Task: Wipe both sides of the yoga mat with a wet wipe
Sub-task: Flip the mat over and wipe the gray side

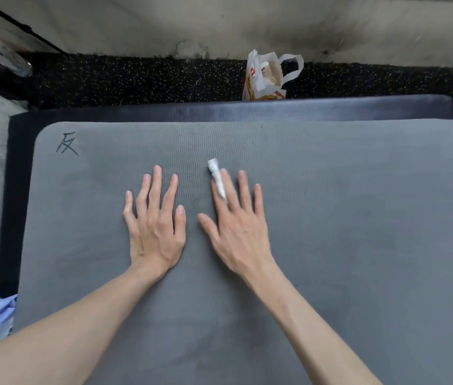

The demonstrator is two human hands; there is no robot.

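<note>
On grey yoga mat [331, 218] — left hand [154, 223] flat, fingers spread, empty; right hand [238, 226] flat, wet wipe [217, 176] pinched between two fingers.

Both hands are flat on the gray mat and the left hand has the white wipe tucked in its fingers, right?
Not quite. The head view shows both hands flat on the gray mat, but the white wipe is tucked between the fingers of the right hand, not the left hand, which holds nothing.
</note>
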